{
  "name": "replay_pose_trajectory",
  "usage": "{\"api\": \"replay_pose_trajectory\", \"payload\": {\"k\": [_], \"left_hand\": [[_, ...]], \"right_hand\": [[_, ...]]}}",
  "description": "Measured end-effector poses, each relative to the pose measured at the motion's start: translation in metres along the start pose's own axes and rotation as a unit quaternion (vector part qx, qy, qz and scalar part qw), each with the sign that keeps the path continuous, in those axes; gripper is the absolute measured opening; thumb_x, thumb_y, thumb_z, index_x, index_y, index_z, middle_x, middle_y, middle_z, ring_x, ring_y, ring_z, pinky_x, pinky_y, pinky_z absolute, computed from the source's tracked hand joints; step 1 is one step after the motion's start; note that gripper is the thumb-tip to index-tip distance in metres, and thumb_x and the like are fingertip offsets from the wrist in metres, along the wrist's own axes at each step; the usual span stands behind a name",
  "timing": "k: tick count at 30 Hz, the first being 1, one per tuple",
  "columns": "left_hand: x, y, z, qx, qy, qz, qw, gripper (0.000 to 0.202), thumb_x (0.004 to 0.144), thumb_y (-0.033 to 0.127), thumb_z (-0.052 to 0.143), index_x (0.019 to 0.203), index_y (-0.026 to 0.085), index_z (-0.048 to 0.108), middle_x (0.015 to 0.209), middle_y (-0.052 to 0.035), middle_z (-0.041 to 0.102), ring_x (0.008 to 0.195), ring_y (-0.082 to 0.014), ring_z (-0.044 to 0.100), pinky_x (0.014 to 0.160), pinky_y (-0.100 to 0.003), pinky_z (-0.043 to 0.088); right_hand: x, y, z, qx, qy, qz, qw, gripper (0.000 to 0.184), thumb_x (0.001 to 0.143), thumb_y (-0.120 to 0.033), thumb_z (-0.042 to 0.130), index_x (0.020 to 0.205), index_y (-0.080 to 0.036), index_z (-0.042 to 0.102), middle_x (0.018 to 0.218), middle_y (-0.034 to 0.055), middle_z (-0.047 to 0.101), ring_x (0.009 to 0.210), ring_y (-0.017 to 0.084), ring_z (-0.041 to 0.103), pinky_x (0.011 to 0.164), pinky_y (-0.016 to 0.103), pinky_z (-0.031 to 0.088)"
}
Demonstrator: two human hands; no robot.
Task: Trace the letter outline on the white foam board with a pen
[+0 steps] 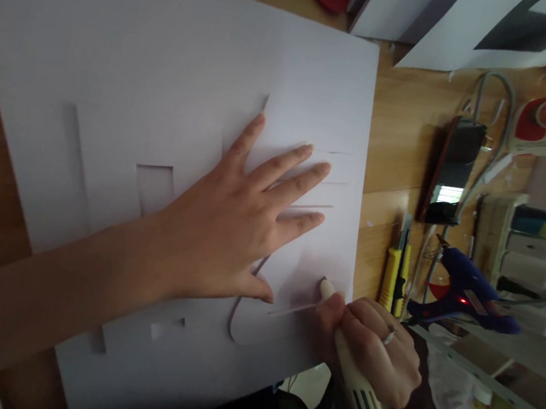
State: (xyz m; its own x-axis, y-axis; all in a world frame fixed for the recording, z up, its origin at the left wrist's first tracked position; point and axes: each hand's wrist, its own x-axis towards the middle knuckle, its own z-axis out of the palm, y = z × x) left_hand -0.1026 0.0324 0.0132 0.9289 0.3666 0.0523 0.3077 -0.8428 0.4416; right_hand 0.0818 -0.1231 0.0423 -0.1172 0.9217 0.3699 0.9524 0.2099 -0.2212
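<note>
A large white sheet (315, 64) lies across the table, with a square cut-out, slits and a curved cut in it. My left hand (246, 221) presses flat on the sheet with its fingers spread, partly covering several thin drawn lines near the sheet's right edge. In my right hand (374, 350) is a thick white multi-colour pen (352, 373), its coloured sliders showing along the barrel. The pen's tip rests at or just above the sheet, by the end of a faint reddish line. The cuts beneath my left palm are hidden.
To the right are a yellow utility knife (394, 279), a blue glue gun (471, 288) with a red light, and a phone (450, 173) beside a grey cable. A crowded power strip (492, 238) stands further right. Printed papers (454, 28) lie at the top right.
</note>
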Motion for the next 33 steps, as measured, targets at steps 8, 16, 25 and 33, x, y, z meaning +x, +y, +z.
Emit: {"api": "replay_pose_trajectory", "payload": {"k": [8,16,25,33], "left_hand": [[0.0,0.0,0.001,-0.003,0.013,0.001,1.0,0.09,0.072,0.077,0.06,0.143,0.022,0.048,0.161,-0.0137,0.025,0.147,-0.0409,0.019,0.114,-0.067,-0.003],[-0.001,0.001,0.002,-0.001,0.023,0.0,1.0,0.095,0.067,0.078,0.065,0.142,0.023,0.049,0.161,-0.0169,0.026,0.147,-0.0401,0.02,0.114,-0.068,-0.002],[0.0,0.0,0.003,0.0,0.019,0.0,1.0,0.092,0.068,0.078,0.062,0.142,0.023,0.049,0.161,-0.0136,0.025,0.147,-0.0422,0.02,0.114,-0.069,-0.003],[0.0,0.0,0.007,-0.007,0.03,0.0,1.0,0.097,0.064,0.078,0.067,0.14,0.021,0.051,0.16,-0.0145,0.027,0.147,-0.0433,0.017,0.113,-0.07,-0.004]], "right_hand": [[-0.006,0.002,0.005,-0.007,0.018,-0.009,1.0,0.037,0.072,0.001,0.068,0.065,-0.023,0.04,0.051,-0.0103,0.042,0.045,0.005,0.04,0.045,0.022,0.035],[-0.006,-0.002,0.005,-0.017,0.023,0.014,1.0,0.037,0.071,0.001,0.069,0.064,-0.022,0.041,0.052,-0.0101,0.04,0.045,0.005,0.039,0.046,0.022,0.034],[0.003,-0.01,-0.006,0.007,-0.03,0.024,0.999,0.039,0.07,0.007,0.067,0.065,-0.021,0.041,0.054,-0.0089,0.044,0.045,0.005,0.041,0.045,0.022,0.033],[0.009,-0.012,-0.01,-0.033,-0.067,0.019,0.997,0.037,0.073,0.001,0.068,0.06,-0.02,0.041,0.054,-0.0091,0.042,0.044,0.003,0.035,0.046,0.021,0.031]]}}
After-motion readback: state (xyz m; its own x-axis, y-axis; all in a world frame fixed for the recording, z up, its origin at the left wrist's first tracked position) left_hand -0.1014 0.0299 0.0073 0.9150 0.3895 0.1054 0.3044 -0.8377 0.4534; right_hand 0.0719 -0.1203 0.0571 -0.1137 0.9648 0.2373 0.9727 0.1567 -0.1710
